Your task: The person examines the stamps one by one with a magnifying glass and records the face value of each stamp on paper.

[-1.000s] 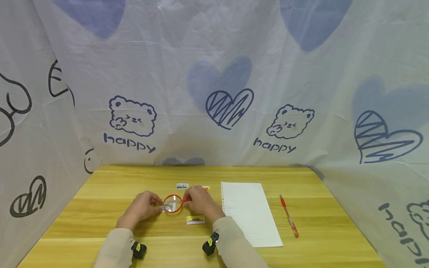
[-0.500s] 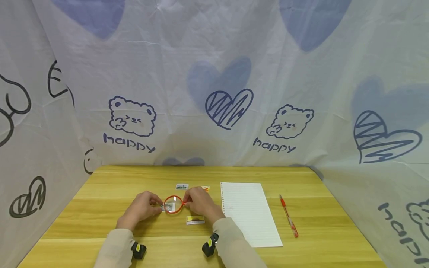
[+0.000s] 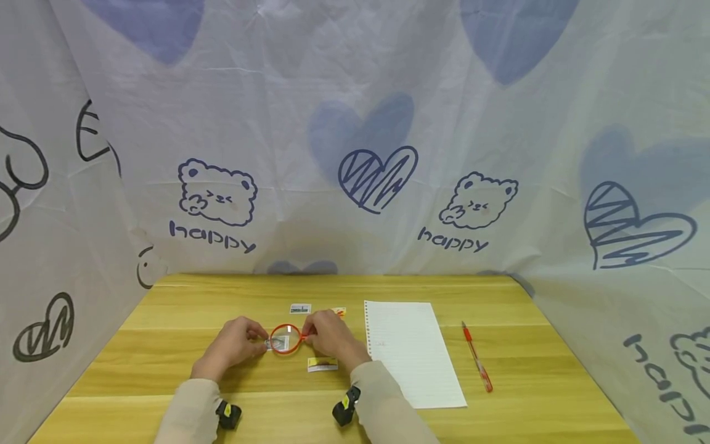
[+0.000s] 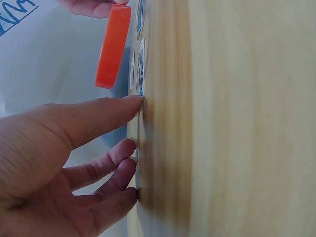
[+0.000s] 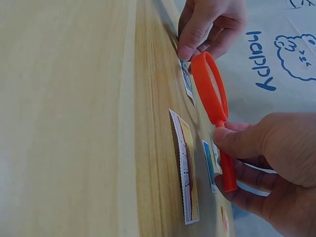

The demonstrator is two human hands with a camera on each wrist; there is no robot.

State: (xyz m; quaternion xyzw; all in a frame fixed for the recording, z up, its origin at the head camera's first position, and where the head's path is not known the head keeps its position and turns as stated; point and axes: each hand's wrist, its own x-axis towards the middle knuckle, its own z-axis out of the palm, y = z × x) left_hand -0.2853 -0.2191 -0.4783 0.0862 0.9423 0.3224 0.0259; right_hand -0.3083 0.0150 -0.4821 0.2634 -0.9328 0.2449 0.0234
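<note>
My right hand (image 3: 331,336) grips the handle of a red magnifying glass (image 5: 205,89) between thumb and fingers. The lens is held above the table over a small postage stamp (image 3: 281,343), part of which shows through it. Beside that stamp, my left hand (image 3: 235,342) rests on the tabletop. Its thumb tip touches the stamp's near-left edge, and in the left wrist view its bent fingers (image 4: 116,165) stand apart from the thumb. A yellow stamp (image 3: 322,364) with a white perforated border lies in front of the right hand.
Farther back lie a greenish stamp (image 3: 301,308) and a yellow-red stamp (image 3: 339,311), the latter partly hidden by the right hand. A lined sheet of paper (image 3: 413,351) lies right of the hand, then a red pen (image 3: 476,357). A printed cloth (image 3: 310,240) hangs behind the table.
The hands, the magnifying glass and the stamps hold their places. Only the head view shifts very slightly.
</note>
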